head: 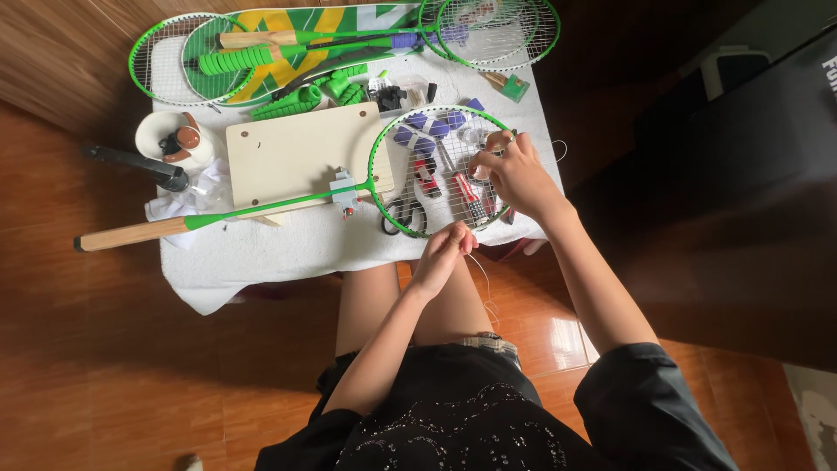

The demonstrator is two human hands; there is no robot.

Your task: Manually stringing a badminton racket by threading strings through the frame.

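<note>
A green badminton racket (288, 202) with a wooden handle lies across a white-clothed table (261, 257), its shaft clamped at a small grey fixture (344, 192) on a pale wooden board (301, 157). My right hand (514, 170) rests on the far right side of the racket head (380, 148), fingers pinched on the strings. My left hand (445, 253) is at the near rim of the head, pinching a thin white string (482, 275) that trails down toward my lap.
Scissors (403, 212), purple grips (432, 131) and small tools lie under the racket head. More green rackets (349, 39) lie at the far table edge. A white cup (174, 139) and a black tube (139, 164) sit at the left. Wooden floor surrounds the table.
</note>
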